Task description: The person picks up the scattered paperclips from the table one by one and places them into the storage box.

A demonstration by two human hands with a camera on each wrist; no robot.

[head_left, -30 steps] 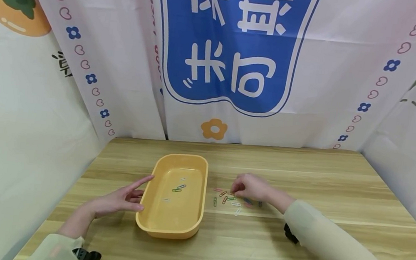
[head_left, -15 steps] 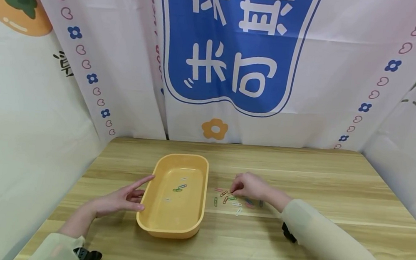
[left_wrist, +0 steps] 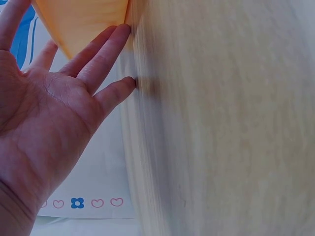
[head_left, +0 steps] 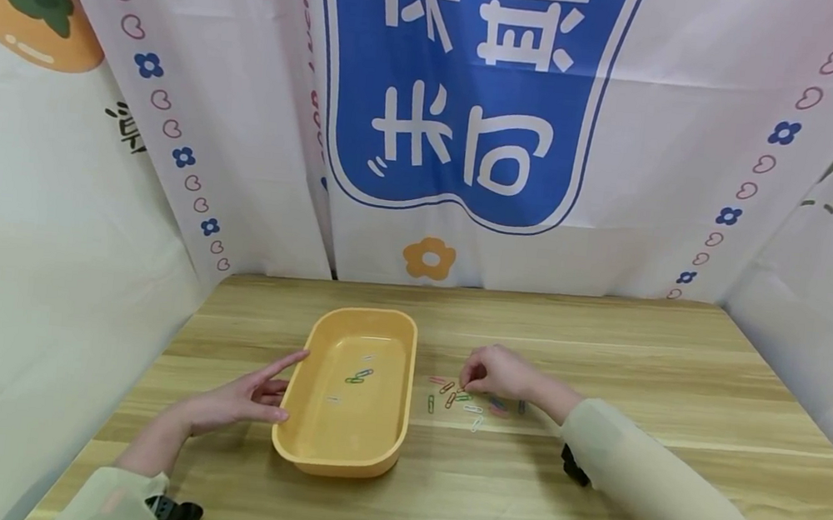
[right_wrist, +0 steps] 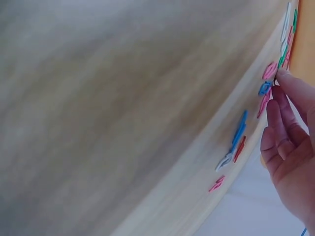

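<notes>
A yellow plastic tray [head_left: 338, 453] stands left of centre on the table, with a few paper clips [head_left: 355, 380] on its floor. My left hand [head_left: 240, 402] rests against the tray's left side, fingers spread and fairly straight; the left wrist view shows its open palm [left_wrist: 49, 113]. To the right of the tray lie several loose coloured paper clips [head_left: 473, 409]. Over them my right hand [head_left: 499, 373] pinches at a paper clip with thumb and forefinger. The right wrist view shows that hand [right_wrist: 295, 162] at the clips, the pinched one mostly hidden by the fingertips.
The wooden table [head_left: 589, 503] spreads around the tray and clips. White printed cloth [head_left: 649, 190] hangs behind it and on both sides. A blue paper clip [right_wrist: 239, 130] and a red one lie near my right hand.
My right hand has shifted very slightly left among the clips, fingertips still down. The left hand and tray hold their places.
</notes>
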